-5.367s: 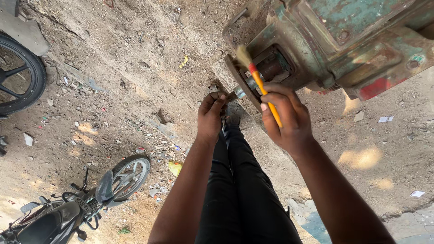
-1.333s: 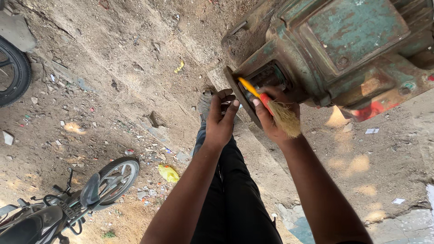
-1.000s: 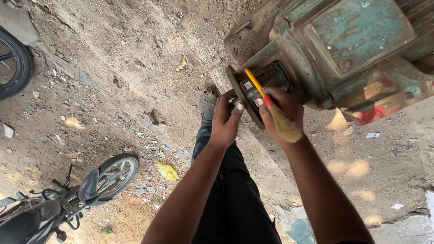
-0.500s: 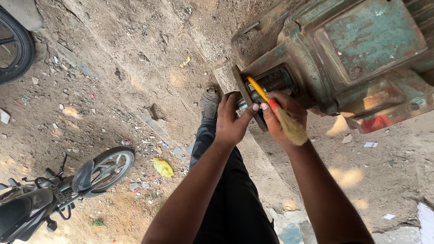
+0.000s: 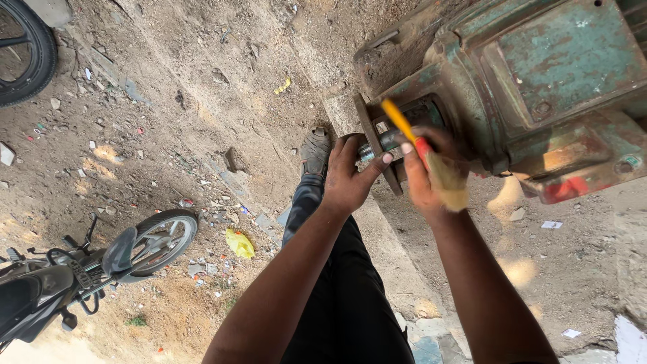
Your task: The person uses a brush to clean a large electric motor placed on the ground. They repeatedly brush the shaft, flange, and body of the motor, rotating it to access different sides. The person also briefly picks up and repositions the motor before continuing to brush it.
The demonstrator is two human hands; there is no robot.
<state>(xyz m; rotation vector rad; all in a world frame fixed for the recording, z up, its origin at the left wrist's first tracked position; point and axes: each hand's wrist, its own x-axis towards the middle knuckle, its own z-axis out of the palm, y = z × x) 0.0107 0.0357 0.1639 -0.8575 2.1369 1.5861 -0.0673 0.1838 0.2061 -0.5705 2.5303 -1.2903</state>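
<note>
Since the earlier frames the paintbrush (image 5: 423, 156) is lying the other way round: its yellow handle is now pointing up at the machine and its pale bristles are hanging down over the back of the hand, where five seconds ago the bristles were pointing up. Both hands are also sitting closer together at the shaft.

In the head view, the right hand (image 5: 431, 176) is clenching around the paintbrush at its red band, fingers wrapped tight, just below the front of the worn green motor (image 5: 539, 81). The left hand (image 5: 349, 176) is grasping the short metal shaft (image 5: 379, 143) that is sticking out of the motor's rusty round flange (image 5: 369, 145), thumb and fingers closing on it from below. The two hands are working just beside each other, nearly touching. Below them the person's black trousers (image 5: 344, 290) and a grey shoe (image 5: 315, 149) are showing above the dirt ground (image 5: 202, 87). A parked motorbike (image 5: 87, 269) is standing at lower left, a yellow scrap (image 5: 240, 243) is lying near its front wheel, and another tyre (image 5: 27, 54) is showing at upper left
</note>
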